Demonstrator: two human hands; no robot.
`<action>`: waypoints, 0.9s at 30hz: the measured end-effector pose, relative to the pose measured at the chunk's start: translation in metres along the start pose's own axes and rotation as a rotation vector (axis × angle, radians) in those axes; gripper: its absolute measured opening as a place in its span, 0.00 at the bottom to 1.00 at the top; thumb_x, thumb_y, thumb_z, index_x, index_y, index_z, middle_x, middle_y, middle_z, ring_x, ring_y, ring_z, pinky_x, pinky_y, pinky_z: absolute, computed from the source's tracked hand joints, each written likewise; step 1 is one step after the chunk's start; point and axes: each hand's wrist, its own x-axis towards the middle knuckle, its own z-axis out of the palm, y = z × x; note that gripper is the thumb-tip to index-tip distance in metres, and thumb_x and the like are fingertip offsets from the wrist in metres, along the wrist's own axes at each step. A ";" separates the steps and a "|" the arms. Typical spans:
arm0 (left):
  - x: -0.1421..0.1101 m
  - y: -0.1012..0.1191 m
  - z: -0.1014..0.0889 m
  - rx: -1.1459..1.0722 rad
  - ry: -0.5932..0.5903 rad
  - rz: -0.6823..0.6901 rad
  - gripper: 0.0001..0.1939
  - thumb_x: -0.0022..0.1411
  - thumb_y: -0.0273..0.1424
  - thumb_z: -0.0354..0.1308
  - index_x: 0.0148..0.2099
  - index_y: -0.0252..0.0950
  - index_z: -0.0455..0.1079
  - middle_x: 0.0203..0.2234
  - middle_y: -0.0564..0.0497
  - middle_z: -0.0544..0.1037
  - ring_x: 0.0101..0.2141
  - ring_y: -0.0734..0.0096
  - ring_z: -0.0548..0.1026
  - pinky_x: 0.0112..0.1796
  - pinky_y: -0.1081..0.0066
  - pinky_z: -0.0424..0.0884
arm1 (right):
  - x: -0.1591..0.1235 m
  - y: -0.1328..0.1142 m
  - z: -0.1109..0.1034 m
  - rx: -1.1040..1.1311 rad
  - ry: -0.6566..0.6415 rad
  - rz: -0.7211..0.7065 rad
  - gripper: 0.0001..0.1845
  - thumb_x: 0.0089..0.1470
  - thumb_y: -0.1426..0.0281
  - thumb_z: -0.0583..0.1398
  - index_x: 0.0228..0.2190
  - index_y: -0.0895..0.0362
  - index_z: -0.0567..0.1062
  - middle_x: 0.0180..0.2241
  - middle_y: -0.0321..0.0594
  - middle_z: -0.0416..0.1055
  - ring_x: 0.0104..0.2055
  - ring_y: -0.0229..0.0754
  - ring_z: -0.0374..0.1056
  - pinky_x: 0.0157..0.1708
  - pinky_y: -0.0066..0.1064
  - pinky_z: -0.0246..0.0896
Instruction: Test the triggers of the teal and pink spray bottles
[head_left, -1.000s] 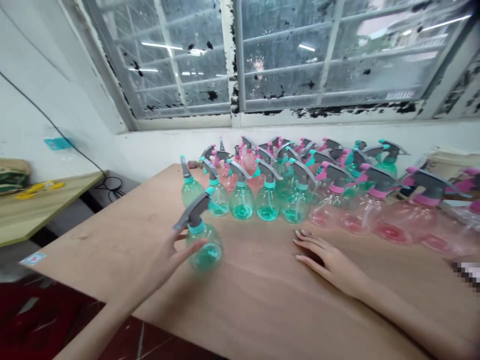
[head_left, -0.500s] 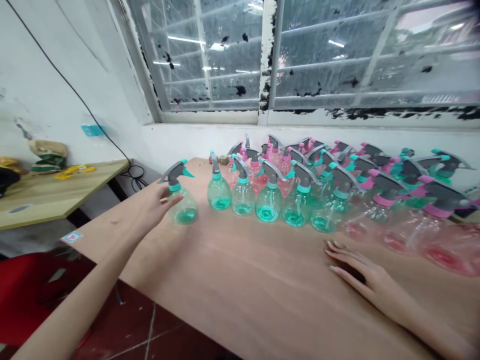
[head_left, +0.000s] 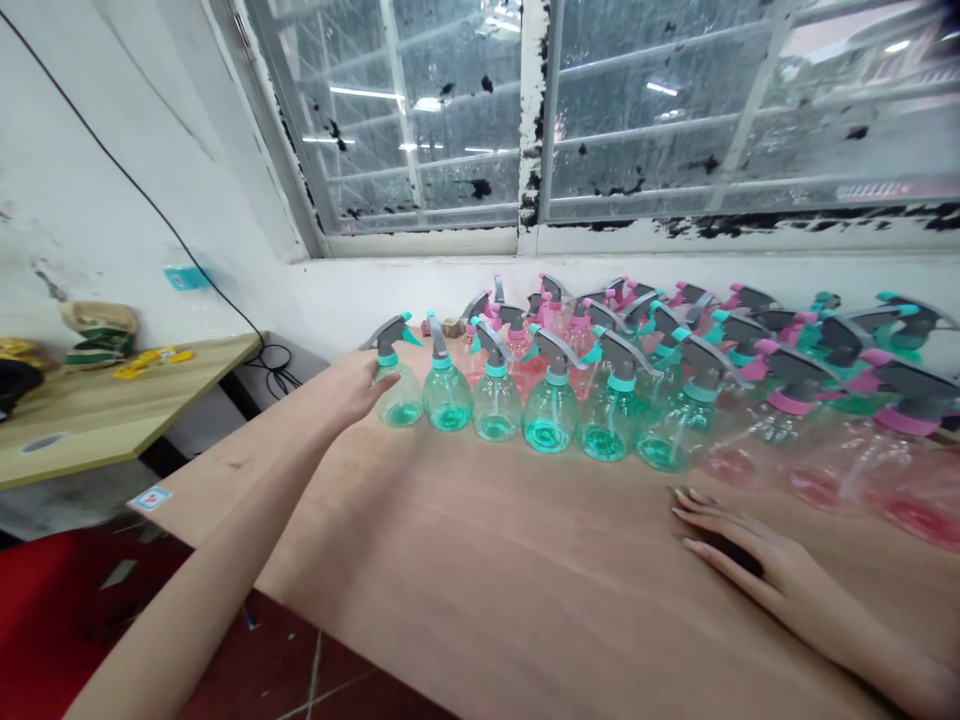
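My left hand is at the left end of the front row, closed around the upper body of a green spray bottle. Its thumb shows in front, while the other fingers are mostly hidden behind the bottle. That bottle stands upright with a grey and teal trigger head, close beside another green spray bottle. More green bottles continue the row to the right, followed by clear-pink spray bottles. My right hand lies open on the wooden table, fingers stretched out, in front of the row and holding nothing.
Behind the front row, several pink and green spray bottles crowd up to the wall under a window. A second table at left bears yellow items and a cloth bundle. A red chair stands below.
My left hand has moved the green spray bottle right and away from me, closing the gap to the row. The right hand rests as before; the view has shifted slightly.
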 end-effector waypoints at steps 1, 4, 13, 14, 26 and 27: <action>-0.003 0.000 0.001 -0.006 0.028 -0.004 0.18 0.56 0.39 0.58 0.47 0.37 0.72 0.48 0.44 0.77 0.50 0.53 0.73 0.50 0.61 0.67 | 0.000 0.000 0.000 -0.001 0.001 0.000 0.24 0.60 0.55 0.53 0.53 0.52 0.72 0.59 0.42 0.65 0.62 0.54 0.60 0.59 0.54 0.56; -0.021 0.004 0.002 -0.020 0.186 -0.031 0.27 0.58 0.43 0.57 0.56 0.34 0.66 0.54 0.37 0.71 0.55 0.48 0.68 0.51 0.55 0.66 | -0.001 0.001 0.000 0.006 0.005 -0.003 0.24 0.60 0.54 0.53 0.53 0.52 0.72 0.59 0.42 0.65 0.62 0.54 0.60 0.59 0.54 0.56; -0.044 0.054 0.039 -0.040 0.194 0.053 0.24 0.61 0.41 0.59 0.55 0.32 0.66 0.48 0.39 0.76 0.47 0.56 0.75 0.44 0.62 0.73 | 0.001 0.000 0.000 0.015 -0.002 0.010 0.24 0.61 0.54 0.53 0.53 0.52 0.72 0.59 0.41 0.65 0.62 0.53 0.60 0.60 0.53 0.55; -0.040 0.058 0.046 -0.021 0.182 0.052 0.24 0.60 0.40 0.60 0.54 0.32 0.66 0.49 0.39 0.75 0.49 0.54 0.74 0.47 0.60 0.71 | 0.001 -0.001 -0.001 0.017 0.000 0.011 0.25 0.60 0.54 0.53 0.53 0.52 0.73 0.59 0.41 0.65 0.62 0.53 0.60 0.60 0.52 0.55; -0.034 0.084 0.042 0.182 0.051 -0.085 0.22 0.57 0.46 0.59 0.43 0.31 0.70 0.37 0.34 0.78 0.45 0.38 0.74 0.45 0.52 0.67 | 0.005 -0.013 -0.009 0.054 0.034 -0.020 0.23 0.61 0.56 0.54 0.52 0.52 0.74 0.57 0.42 0.68 0.62 0.53 0.60 0.60 0.52 0.56; -0.039 0.084 0.036 0.175 0.031 -0.092 0.22 0.56 0.46 0.59 0.42 0.31 0.70 0.35 0.35 0.78 0.44 0.37 0.75 0.44 0.52 0.68 | 0.005 -0.013 -0.009 0.054 0.034 -0.023 0.23 0.61 0.56 0.53 0.52 0.52 0.73 0.58 0.42 0.67 0.62 0.52 0.59 0.60 0.51 0.56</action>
